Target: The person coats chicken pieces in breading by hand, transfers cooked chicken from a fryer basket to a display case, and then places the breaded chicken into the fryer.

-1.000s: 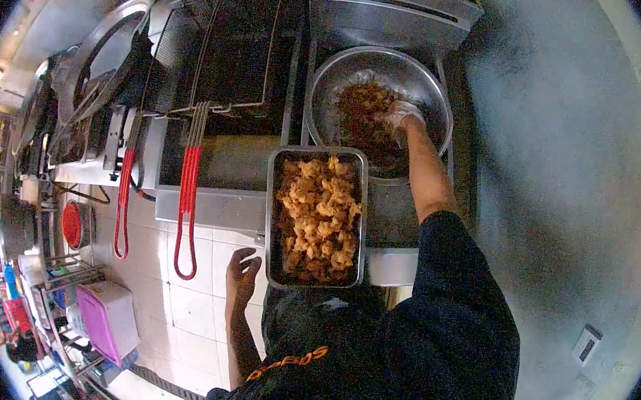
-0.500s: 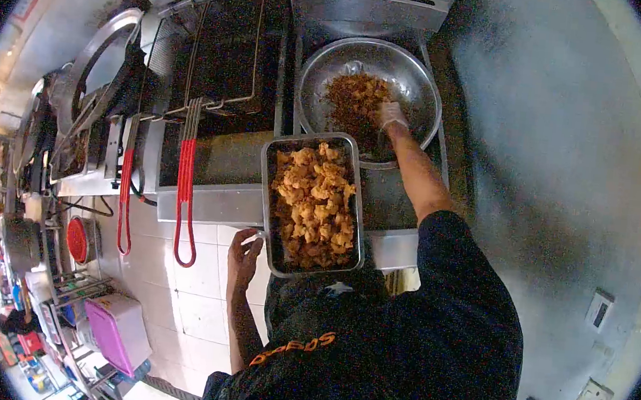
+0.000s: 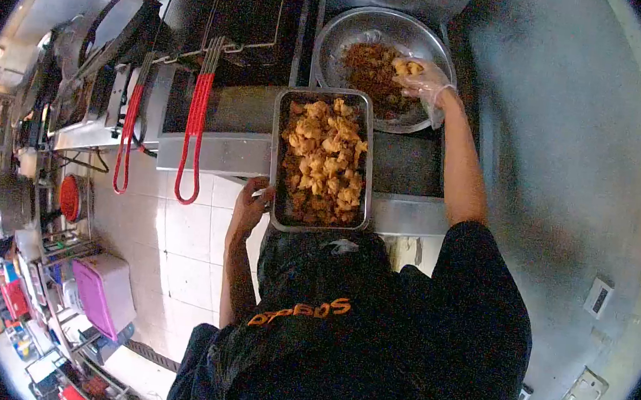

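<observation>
Apparently steadying the tray (image 3: 274, 157) of fried pieces (image 3: 329, 148), the left hand (image 3: 248, 210) is at its rim, grip impossible to tell, while the gloved right hand (image 3: 426, 84) clasps golden chunks (image 3: 408, 67) over the bowl (image 3: 334, 38), presumably set near for easy reach.

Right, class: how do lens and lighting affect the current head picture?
Head view: black corners, strong wide-lens curving; head view: floor tiles glare white in patches, the fryer basket lies dark; head view: the steel bowl catches highlights, grain speckles the black shirt.

The right arm (image 3: 464, 167) stretches forward, the gloved right hand (image 3: 424, 82) cupped, while the left hand (image 3: 250, 204) sits farther back, loosely bent.
</observation>
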A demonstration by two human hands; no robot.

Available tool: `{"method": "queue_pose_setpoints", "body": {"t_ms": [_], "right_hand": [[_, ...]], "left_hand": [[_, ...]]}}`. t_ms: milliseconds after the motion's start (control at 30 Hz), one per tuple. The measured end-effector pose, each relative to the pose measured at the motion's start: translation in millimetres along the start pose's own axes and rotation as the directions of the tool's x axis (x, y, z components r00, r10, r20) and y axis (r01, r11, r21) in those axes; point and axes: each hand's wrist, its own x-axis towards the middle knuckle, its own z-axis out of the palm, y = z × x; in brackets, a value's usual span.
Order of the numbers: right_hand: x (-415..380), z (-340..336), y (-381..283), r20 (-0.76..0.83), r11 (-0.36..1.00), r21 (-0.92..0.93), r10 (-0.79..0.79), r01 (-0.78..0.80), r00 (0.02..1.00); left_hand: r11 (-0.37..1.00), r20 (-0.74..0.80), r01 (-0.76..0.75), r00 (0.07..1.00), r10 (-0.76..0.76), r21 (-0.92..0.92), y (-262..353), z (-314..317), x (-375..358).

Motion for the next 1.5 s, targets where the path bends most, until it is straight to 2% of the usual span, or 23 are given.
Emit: {"method": "queue_pose_setpoints", "body": {"t_ms": [33, 67, 100, 167, 233, 300, 333, 367, 433, 500, 533, 567, 600, 633, 767, 867, 1200, 1233, 1333, 1367, 1433, 1467, 1500], "right_hand": [[-11, 13, -8, 0.071, 1.000, 0.012, 0.013, -0.014, 0.997], [-29, 32, -20, 0.073, 1.000, 0.012, 0.014, -0.015, 0.997], [-48, 53, -34, 0.137, 0.998, -0.069, -0.005, 0.014, 0.991], [-46, 73, -29, 0.262, 0.964, -0.239, -0.051, 0.116, 0.964], [-59, 103, -48, 0.338, 0.956, -0.294, 0.082, 0.022, 0.938], [-18, 123, 5, 0.346, 0.759, -0.599, -0.040, 0.254, 0.937], [-46, 130, -12, 0.280, 0.424, -0.809, -0.329, 0.406, 0.902], [-43, 135, -18, 0.286, 0.480, -0.803, -0.210, 0.353, 0.935], [-53, 127, -25, 0.214, 0.603, -0.742, -0.200, 0.292, 0.956], [-44, 108, -35, 0.100, 0.579, -0.785, -0.229, 0.218, 0.968], [-39, 93, -36, 0.061, 0.467, -0.847, -0.388, 0.254, 0.919], [-33, 76, -45, -0.007, 0.391, -0.915, -0.265, 0.100, 0.964], [-1, 43, -11, 0.031, 0.432, -0.889, -0.274, 0.152, 0.961], [38, 18, 16, -0.020, 0.178, -0.984, -0.132, 0.004, 0.991], [54, 1, 52, -0.094, 0.211, -0.975, -0.129, -0.065, 0.987], [71, 8, 74, -0.162, 0.250, -0.960, -0.127, -0.127, 0.978], [112, -2, 153, -0.400, 0.370, -0.864, -0.095, -0.341, 0.912], [119, -8, 160, -0.397, 0.366, -0.866, -0.094, -0.339, 0.913], [169, -36, 180, -0.418, 0.520, -0.834, -0.382, -0.182, 0.824], [191, -46, 186, -0.412, 0.519, -0.836, -0.377, -0.180, 0.829], [230, -63, 193, -0.310, 0.308, -0.922, -0.217, -0.237, 0.926], [224, -60, 177, -0.305, 0.305, -0.924, -0.216, -0.233, 0.928], [207, -51, 140, -0.246, 0.366, -0.922, -0.311, -0.123, 0.918]], "left_hand": [[0.999, 0.041, 0.037, 0.998, -0.038, 0.024, 4, 3, 0], [0.996, 0.084, 0.070, 0.994, -0.074, 0.052, 6, 4, 0], [0.996, 0.085, 0.069, 0.994, -0.074, 0.054, 3, 3, 3], [0.956, 0.126, -0.051, 0.992, 0.015, 0.290, -6, 0, 12], [0.959, 0.120, -0.037, 0.993, 0.002, 0.282, -7, -1, 15], [0.960, 0.128, -0.027, 0.992, -0.010, 0.280, -8, -1, 18], [0.955, 0.129, -0.038, 0.992, 0.000, 0.294, -10, -2, 17], [0.950, 0.128, -0.050, 0.992, 0.010, 0.308, -11, -4, 18], [0.931, 0.134, -0.072, 0.991, 0.025, 0.358, -14, -5, 20], [0.974, 0.109, 0.033, 0.992, -0.059, 0.223, -7, -2, 16], [0.950, 0.106, 0.022, 0.993, -0.058, 0.311, -3, -1, 16], [0.950, 0.106, 0.031, 0.992, -0.067, 0.310, -1, 0, 15], [0.959, 0.139, 0.016, 0.989, -0.057, 0.284, 0, -1, 14], [0.966, 0.172, -0.004, 0.984, -0.042, 0.257, 2, -1, 14], [0.947, 0.177, 0.015, 0.981, -0.076, 0.322, 7, -1, 16], [0.972, 0.155, 0.049, 0.984, -0.086, 0.228, 9, 2, 12], [0.978, 0.206, 0.044, 0.975, -0.086, 0.202, 14, 0, 13], [0.977, 0.195, 0.056, 0.976, -0.097, 0.206, 20, 3, 10], [0.980, 0.178, 0.076, 0.978, -0.109, 0.187, 14, -1, 13], [0.982, 0.186, 0.080, 0.976, -0.112, 0.171, 7, -3, 14], [0.979, 0.167, 0.074, 0.980, -0.106, 0.188, 3, -4, 16], [0.976, 0.167, 0.101, 0.977, -0.134, 0.192, 4, -5, 15], [0.973, 0.162, 0.126, 0.974, -0.159, 0.193, 6, -4, 16]]}}
